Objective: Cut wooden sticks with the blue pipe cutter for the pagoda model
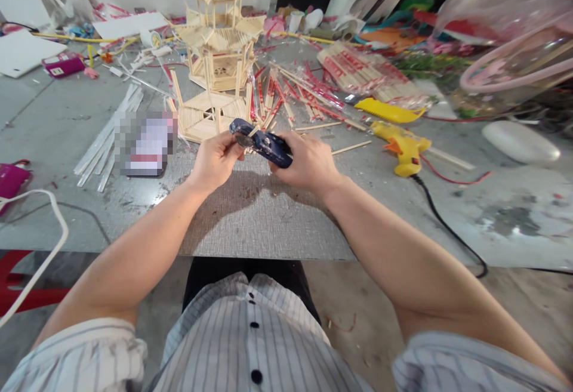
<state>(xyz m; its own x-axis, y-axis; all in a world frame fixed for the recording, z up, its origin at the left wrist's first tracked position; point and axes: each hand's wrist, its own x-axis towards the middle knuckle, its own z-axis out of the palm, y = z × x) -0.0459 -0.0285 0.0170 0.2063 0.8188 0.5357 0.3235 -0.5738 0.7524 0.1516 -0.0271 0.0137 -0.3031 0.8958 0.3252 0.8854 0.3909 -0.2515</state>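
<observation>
My right hand (307, 159) is wrapped round the handles of a dark blue hand cutter (273, 148), held just above the near part of the table. At its metal jaw end, my left hand (219, 158) is closed in a pinch. A short bit of pale wooden stick (253, 132) pokes out by the jaws next to the left fingertips; most of it is hidden. Just beyond the hands stands a low hexagonal stick frame (197, 119) with upright posts. Behind it rises a tiered pagoda model (221, 40) made of pale sticks.
Paper-sleeved chopsticks (273, 96) lie loose beyond my hands, with bagged bundles (358, 73) further right. A yellow glue gun (405, 147) and its black cord lie at right, near a white oval object (520, 141). Clear glue sticks (107, 135) and a phone (147, 144) lie left.
</observation>
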